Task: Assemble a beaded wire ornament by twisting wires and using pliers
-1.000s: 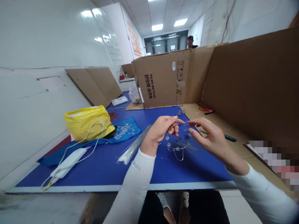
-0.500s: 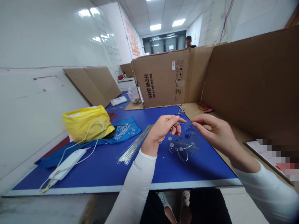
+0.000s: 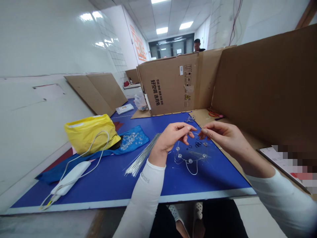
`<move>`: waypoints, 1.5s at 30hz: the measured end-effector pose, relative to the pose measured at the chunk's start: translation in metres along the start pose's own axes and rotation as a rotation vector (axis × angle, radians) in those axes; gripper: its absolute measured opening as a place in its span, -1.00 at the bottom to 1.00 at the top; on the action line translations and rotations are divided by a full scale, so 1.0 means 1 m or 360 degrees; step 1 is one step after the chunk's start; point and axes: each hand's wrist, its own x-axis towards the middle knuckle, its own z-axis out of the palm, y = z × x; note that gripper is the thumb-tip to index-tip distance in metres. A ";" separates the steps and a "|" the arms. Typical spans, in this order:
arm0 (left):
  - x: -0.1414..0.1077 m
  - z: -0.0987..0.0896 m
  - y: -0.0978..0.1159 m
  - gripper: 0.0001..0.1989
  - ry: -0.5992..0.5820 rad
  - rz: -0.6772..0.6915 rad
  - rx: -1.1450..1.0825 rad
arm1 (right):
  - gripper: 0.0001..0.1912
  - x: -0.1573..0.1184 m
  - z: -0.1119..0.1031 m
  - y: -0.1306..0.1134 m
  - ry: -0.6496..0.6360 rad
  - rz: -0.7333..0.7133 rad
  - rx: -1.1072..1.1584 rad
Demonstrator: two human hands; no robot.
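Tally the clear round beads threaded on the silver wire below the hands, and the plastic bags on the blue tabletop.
Clear round beads on the thin silver wire: 4
Bags, one yellow plastic bag and one clear plastic bag: 2
Total: 6

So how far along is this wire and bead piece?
Done: a bent silver wire carries several clear round beads. In hand: the left hand and right hand work at its upper end. Still out: a bundle of straight silver wires, loose clear beads on a blue cloth, and small dark rings on the blue tabletop.
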 end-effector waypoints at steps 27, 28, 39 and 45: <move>-0.005 0.003 0.007 -0.58 -0.0137 -0.0098 0.0185 | -0.59 -0.006 -0.004 0.002 -0.0055 -0.0028 -0.0055; -0.005 0.002 0.007 -0.55 -0.0162 -0.0107 0.0164 | -0.59 -0.007 -0.005 0.002 -0.0047 -0.0028 -0.0046; -0.005 -0.005 0.005 -0.62 -0.0217 -0.0125 0.0026 | -0.52 -0.007 -0.006 -0.002 -0.0059 -0.0070 -0.0087; -0.005 -0.002 0.007 -0.70 -0.0209 -0.0112 0.0088 | -0.50 -0.006 -0.005 -0.002 -0.0095 -0.0081 -0.0109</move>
